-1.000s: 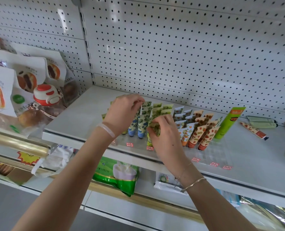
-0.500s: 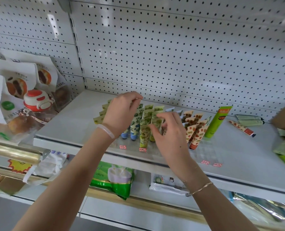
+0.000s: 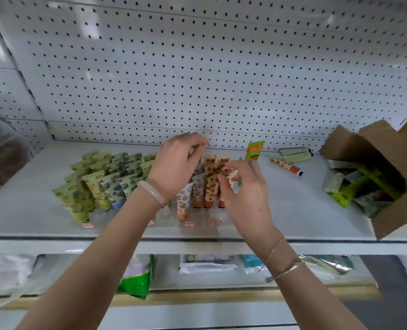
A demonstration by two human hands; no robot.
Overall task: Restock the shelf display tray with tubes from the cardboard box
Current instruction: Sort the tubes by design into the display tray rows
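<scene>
The cardboard box sits on the shelf, right of the tubes.

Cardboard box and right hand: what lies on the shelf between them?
In the head view, one orange-patterned tube and two pale green tubes lie flat on the shelf between the right hand and the cardboard box.

white pegboard wall behind grey shelf

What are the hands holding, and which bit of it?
The right hand pinches an orange-spotted tube near its flat top end. Whether the left hand, fingers curled, holds anything cannot be told.
</scene>
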